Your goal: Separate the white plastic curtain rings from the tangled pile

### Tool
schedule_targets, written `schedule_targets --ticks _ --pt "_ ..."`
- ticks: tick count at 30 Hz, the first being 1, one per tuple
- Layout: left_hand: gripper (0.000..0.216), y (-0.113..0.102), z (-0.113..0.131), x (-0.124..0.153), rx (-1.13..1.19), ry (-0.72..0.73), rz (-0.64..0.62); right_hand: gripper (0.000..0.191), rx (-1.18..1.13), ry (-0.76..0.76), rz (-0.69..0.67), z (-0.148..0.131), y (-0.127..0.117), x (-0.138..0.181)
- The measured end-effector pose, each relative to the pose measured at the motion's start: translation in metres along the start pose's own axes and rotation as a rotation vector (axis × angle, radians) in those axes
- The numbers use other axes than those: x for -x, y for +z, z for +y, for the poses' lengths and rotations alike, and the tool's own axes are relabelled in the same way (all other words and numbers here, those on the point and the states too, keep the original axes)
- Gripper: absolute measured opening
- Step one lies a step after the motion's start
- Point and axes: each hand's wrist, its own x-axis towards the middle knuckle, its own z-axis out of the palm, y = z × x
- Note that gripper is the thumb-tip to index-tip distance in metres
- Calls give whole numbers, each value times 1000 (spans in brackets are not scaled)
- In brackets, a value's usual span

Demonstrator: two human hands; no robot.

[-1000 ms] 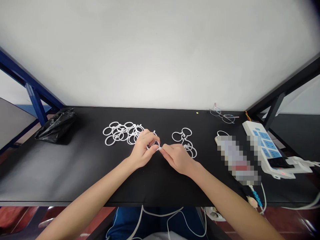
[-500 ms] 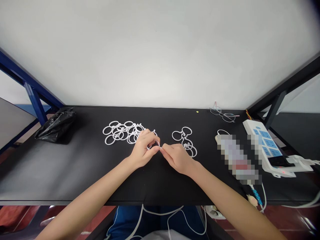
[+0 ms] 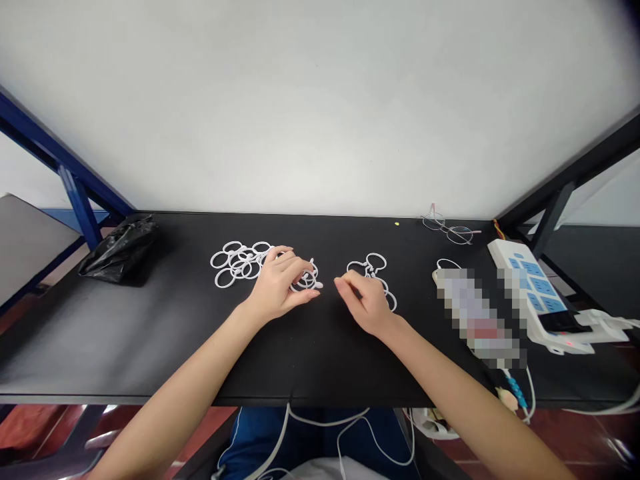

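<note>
My left hand (image 3: pixel 277 283) is over the right end of a pile of white plastic rings with small knobbed ends (image 3: pixel 240 263). Its thumb and fingers are apart, curving around a few white rings (image 3: pixel 306 281) that appear to lie on the table; part of the pile is hidden beneath the hand. My right hand (image 3: pixel 367 300) is closed, thumb and forefinger tips together. Whatever may be between those tips is too small to make out. Behind and beside it lies a smaller group of white rings (image 3: pixel 376 261), partly covered by the hand.
On the black table (image 3: pixel 165 333), a crumpled black plastic bag (image 3: pixel 120 250) lies far left. Eyeglasses (image 3: pixel 453 233) lie at the back right. A pixelated phone-like object (image 3: pixel 475 320) with a cable and a white power strip (image 3: pixel 537 287) are at the right. A pale wall stands behind.
My hands have moved apart; before, both pinched a white ring together. The left thumb and fingers have opened around the rings. My right hand has drawn slightly right, fingers curled.
</note>
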Motion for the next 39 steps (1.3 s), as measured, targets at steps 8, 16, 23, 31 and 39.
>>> schedule_targets --ticks 8,16,23,31,39 --pt "44 -1 -9 1 -71 -84 -37 10 24 136 51 14 -1 -8" --pt "37 3 -18 2 -130 -150 -263 15 153 39 -226 14 0 -7" --pt "36 4 -21 3 -153 -176 -269 10 147 64 -238 14 -3 -9" --pt "32 5 -23 4 -166 -206 -282 11 136 80 -248 15 -3 -8" --pt "30 8 -28 6 -185 -221 -270 15 176 80 -111 21 -1 -9"
